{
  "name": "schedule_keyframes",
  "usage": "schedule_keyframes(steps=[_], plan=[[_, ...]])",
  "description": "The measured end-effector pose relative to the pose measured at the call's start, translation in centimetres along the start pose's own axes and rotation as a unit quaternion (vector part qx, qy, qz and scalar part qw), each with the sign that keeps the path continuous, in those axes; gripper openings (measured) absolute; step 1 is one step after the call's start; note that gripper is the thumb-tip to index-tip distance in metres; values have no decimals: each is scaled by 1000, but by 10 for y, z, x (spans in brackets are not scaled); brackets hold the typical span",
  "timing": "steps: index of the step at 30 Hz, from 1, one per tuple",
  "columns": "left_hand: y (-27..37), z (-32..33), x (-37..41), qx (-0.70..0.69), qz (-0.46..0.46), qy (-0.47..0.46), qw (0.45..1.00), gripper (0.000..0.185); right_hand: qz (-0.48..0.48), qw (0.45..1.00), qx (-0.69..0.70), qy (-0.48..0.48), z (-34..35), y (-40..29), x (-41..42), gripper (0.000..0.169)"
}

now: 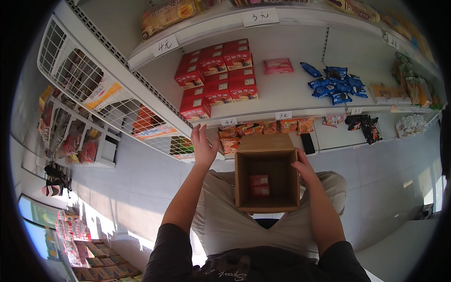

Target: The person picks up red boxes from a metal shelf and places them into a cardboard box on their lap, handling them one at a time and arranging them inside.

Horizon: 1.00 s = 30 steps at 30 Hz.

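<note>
An open cardboard box [267,206] stands between my knees, its far flap folded out. Inside, at the bottom, lie two small red boxes [259,180]. My right hand [305,168] grips the box's right wall near its far corner, thumb over the rim. My left hand [205,148] is raised left of the box, fingers apart and holding nothing, near the shelf's front edge. Beyond it, red snack boxes [220,88] are stacked in rows on the middle shelf. A pink packet [278,66] lies to their right, then a pile of blue packets [334,84].
A white wire rack [116,102] with packets runs along the left. Orange snack bags [269,127] and a black phone-like object [308,143] lie on the lowest shelf. Handwritten price cards [260,17] hang on the shelf edges. Stacked goods [102,261] stand at the lower left.
</note>
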<state>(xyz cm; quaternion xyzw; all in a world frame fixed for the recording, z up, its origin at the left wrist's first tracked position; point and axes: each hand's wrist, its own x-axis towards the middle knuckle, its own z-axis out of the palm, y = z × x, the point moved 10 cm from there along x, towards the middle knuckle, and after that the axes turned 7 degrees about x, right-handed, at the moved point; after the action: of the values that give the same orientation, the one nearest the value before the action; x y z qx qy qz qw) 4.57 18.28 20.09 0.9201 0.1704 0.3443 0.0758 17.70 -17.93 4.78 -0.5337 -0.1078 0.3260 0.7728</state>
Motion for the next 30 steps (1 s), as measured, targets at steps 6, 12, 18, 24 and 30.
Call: schedule_keyframes(steps=[6, 12, 18, 24, 30], plan=[[-28, -12, 90, 184, 41, -12, 982, 78, 16, 1000, -25, 7, -2, 2, 2, 58], [-35, 13, 102, 326, 13, -111, 939, 87, 5, 1000, -22, -16, 4, -1, 1, 58], [-16, -5, 108, 400, 81, -98, 908, 86, 5, 999, -32, -24, 0, -1, 0, 58], [-30, -3, 116, 319, 95, -115, 936, 68, 7, 999, -32, -24, 5, -2, 2, 57], [-28, -4, 117, 296, 100, -169, 935, 81, -1, 999, -44, -5, 1, -2, 0, 56]])
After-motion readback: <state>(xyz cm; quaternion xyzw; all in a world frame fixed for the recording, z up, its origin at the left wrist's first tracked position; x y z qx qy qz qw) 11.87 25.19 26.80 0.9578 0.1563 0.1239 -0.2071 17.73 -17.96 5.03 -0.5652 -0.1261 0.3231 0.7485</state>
